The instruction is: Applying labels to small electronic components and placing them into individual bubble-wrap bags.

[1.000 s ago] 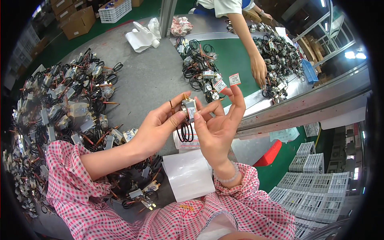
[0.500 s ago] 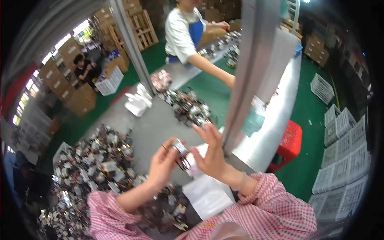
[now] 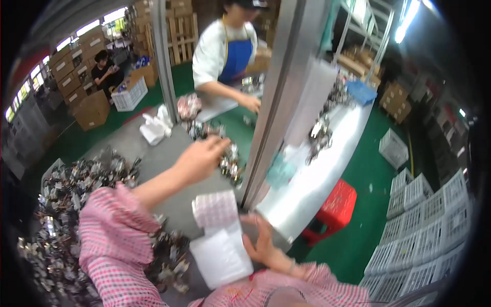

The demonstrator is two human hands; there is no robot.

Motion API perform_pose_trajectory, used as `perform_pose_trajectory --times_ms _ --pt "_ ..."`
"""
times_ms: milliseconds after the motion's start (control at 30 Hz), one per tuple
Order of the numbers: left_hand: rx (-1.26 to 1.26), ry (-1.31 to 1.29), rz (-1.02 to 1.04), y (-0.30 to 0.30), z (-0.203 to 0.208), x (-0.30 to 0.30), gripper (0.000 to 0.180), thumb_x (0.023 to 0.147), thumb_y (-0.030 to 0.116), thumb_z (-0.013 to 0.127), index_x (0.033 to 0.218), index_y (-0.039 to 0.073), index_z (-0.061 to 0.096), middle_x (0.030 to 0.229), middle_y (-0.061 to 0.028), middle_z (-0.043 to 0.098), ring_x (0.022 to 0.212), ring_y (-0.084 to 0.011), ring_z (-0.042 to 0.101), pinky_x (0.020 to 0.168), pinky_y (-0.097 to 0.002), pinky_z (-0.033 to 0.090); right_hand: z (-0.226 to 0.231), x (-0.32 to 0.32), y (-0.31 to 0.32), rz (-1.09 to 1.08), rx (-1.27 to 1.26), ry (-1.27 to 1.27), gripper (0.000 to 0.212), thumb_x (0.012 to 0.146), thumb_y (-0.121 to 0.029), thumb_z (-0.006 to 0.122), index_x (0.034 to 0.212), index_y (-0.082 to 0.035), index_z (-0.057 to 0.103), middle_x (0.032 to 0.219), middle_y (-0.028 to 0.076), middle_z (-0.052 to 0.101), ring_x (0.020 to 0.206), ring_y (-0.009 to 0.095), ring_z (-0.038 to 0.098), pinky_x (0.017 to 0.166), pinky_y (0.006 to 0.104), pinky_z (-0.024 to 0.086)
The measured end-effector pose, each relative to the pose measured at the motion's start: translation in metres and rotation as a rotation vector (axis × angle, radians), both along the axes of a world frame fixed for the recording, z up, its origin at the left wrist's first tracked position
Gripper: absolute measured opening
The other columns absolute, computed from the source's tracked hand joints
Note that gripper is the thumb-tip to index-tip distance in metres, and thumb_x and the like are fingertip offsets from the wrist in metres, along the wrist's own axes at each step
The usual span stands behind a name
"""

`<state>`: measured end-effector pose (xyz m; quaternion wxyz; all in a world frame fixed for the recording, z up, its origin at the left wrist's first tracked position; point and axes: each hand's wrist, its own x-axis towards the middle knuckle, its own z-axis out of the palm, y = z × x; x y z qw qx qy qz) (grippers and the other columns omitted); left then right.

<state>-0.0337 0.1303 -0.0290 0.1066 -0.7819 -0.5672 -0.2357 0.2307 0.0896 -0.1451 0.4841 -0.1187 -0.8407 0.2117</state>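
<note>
My left hand (image 3: 200,159) reaches forward, back upward, over the near side of a far pile of small wired metal parts (image 3: 232,166). Its fingertips are blurred and partly hidden, so whether a part is in them does not show. My right hand (image 3: 263,244) is low at the right, fingers apart and nothing in them. Beside it lies a white folded sheet (image 3: 221,261), and just beyond that a folded pink checked cloth (image 3: 216,209). Left of my left forearm spreads a large heap of similar wired parts (image 3: 76,204).
A metal post (image 3: 268,112) rises right of the far pile. Across the table a co-worker in a blue apron (image 3: 238,59) extends an arm. White crumpled bags (image 3: 155,128) lie by another post. A red stool (image 3: 335,204) and stacked white crates (image 3: 409,245) stand right.
My left hand has moved forward to the far pile; the small metal part it held no longer shows. My right hand has dropped back toward me. The view has shifted right.
</note>
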Motion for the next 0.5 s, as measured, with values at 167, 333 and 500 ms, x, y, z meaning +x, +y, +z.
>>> perform_pose_trajectory --times_ms 167,333,500 --pt "-0.330 0.492 0.025 0.084 -0.088 0.022 0.033 0.070 0.013 0.057 0.102 0.005 0.055 0.102 -0.0101 0.056 0.097 -0.0242 0.056 0.086 -0.0426 0.040 -0.028 0.046 -0.024 -0.094 -0.245 -0.011 0.062 0.079 0.008 0.053 0.132 0.001 0.023 0.113 0.018 0.046 0.095 0.027 0.057 0.086 0.0361 0.042" --pt "-0.187 0.360 -0.138 0.090 -0.107 -0.001 0.040 0.074 0.020 0.058 0.111 0.008 0.053 0.106 -0.0100 0.056 0.106 -0.0289 0.052 0.089 -0.0465 0.040 -0.052 0.037 -0.016 -0.239 -0.463 0.060 0.053 0.081 0.002 0.058 0.126 0.004 0.031 0.099 0.013 0.054 0.092 0.023 0.055 0.087 0.0342 0.040" --pt "-0.685 0.084 0.347 0.001 0.016 -0.144 0.046 0.075 0.017 0.063 0.119 0.009 0.053 0.105 -0.0176 0.060 0.096 -0.0338 0.058 0.080 -0.0424 0.046 -0.040 0.042 -0.008 -0.295 -0.533 0.037 0.051 0.084 0.003 0.055 0.128 0.002 0.030 0.099 0.011 0.051 0.091 0.018 0.049 0.089 0.0300 0.037"
